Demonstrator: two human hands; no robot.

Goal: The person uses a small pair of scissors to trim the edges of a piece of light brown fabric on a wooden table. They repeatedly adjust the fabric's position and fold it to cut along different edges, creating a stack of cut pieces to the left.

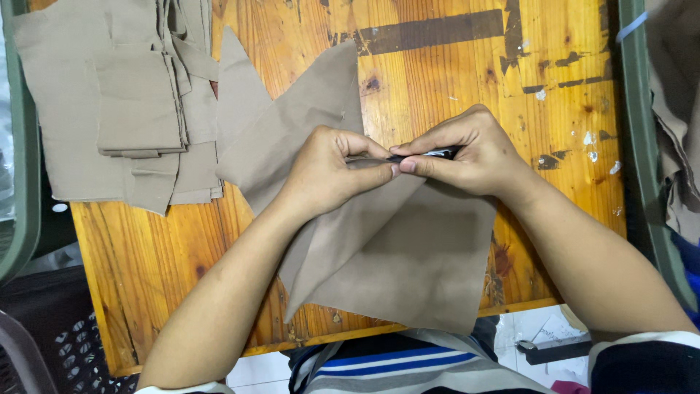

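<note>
The wooden surface (pixel 452 80) fills the centre of the frame: orange-varnished planks with visible grain, knots, dark worn strips along the upper middle and white paint flecks at the right.

The left hand (pixel 324 171), centre frame, has its grip clenched: thumb and forefinger pinch the edge of a tan fabric piece (pixel 408 255) and touch the tip of a slim black pen-like tool (pixel 426 154). The right hand (pixel 474 153), just to the right, closes its grip around that tool, which lies nearly level between the two hands; only its dark barrel with a light glint shows, and its exact kind cannot be told.

The fabric piece is matte, smooth woven cloth, irregular in outline, with a pointed flap reaching towards the upper middle of the frame and a broad squarish part hanging over the lower edge of the surface. It lies flat under both hands.

At the upper left, a stack of cut fabric pieces (pixel 138 102) of the same tan cloth lies on the surface in layered rectangles with stepped, slightly uneven edges, just beside the held piece.

A green frame rail (pixel 634 131) runs down the right side. A dark perforated plastic basket (pixel 73 350) sits at the lower left.
</note>
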